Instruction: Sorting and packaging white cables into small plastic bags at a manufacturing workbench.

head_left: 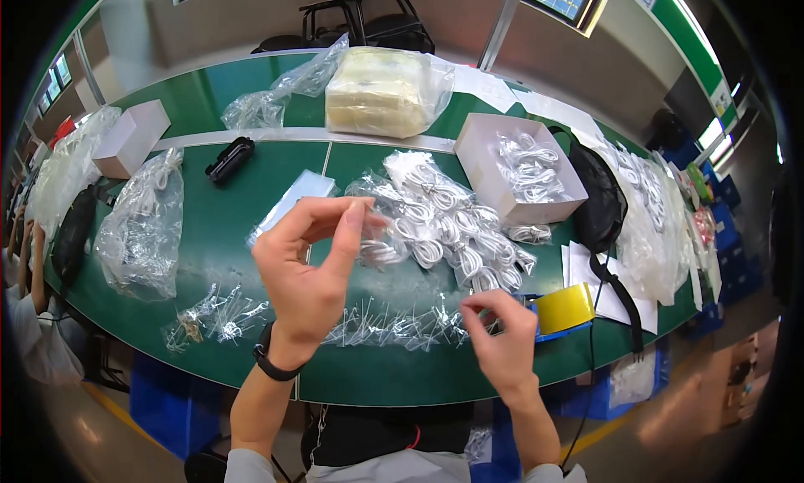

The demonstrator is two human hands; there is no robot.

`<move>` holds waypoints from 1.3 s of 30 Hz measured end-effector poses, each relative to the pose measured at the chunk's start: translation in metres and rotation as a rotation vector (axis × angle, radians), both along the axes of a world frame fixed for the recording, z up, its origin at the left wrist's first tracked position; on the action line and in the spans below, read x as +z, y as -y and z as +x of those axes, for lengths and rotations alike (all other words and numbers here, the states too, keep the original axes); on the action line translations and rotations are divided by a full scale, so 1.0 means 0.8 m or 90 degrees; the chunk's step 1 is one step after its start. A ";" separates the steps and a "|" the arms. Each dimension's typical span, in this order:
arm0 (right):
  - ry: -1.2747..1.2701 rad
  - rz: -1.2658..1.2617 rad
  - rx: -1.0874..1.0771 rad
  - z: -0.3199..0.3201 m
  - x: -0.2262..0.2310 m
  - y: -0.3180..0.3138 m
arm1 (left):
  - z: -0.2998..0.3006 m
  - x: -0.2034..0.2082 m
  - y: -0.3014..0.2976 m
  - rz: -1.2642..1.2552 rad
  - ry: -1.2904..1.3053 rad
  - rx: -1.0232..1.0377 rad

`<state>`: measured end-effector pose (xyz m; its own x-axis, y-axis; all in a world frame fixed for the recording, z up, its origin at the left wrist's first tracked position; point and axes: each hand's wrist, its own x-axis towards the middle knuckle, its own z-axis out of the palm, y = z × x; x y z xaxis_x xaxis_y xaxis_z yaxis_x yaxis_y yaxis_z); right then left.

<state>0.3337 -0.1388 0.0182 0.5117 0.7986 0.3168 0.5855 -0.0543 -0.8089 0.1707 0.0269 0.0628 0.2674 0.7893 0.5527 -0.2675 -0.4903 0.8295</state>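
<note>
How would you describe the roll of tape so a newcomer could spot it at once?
Start at the green table and go to its near edge, right of the middle. Just right of the person's right hand sits the roll of tape, in a blue holder. Its strong yellow sets it apart from the white cables and white papers nearby.

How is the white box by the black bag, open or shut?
Open: no lid covers the white box, and coiled white cables show inside.

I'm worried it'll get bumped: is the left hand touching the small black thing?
Apart. The head view shows green tabletop between the left hand and the small black thing.
</note>
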 end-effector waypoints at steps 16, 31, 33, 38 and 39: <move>0.243 0.050 0.070 -0.021 -0.056 0.019 | 0.004 -0.005 -0.001 0.020 -0.004 -0.009; 0.182 -0.057 0.069 -0.016 -0.054 0.021 | 0.008 -0.004 0.000 0.009 -0.010 -0.007; 0.205 -0.066 0.065 -0.021 -0.049 0.023 | 0.007 -0.003 0.000 0.014 -0.018 -0.001; 0.247 -0.054 0.051 -0.028 -0.052 0.031 | 0.007 -0.003 0.000 0.011 -0.020 -0.003; 0.257 -0.068 0.052 -0.030 -0.051 0.034 | 0.007 -0.004 -0.001 0.016 -0.022 0.001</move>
<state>0.3097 -0.1664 -0.0223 0.2971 0.8709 0.3916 0.8598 -0.0656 -0.5063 0.1759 0.0275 0.0597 0.2863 0.7754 0.5628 -0.2379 -0.5115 0.8257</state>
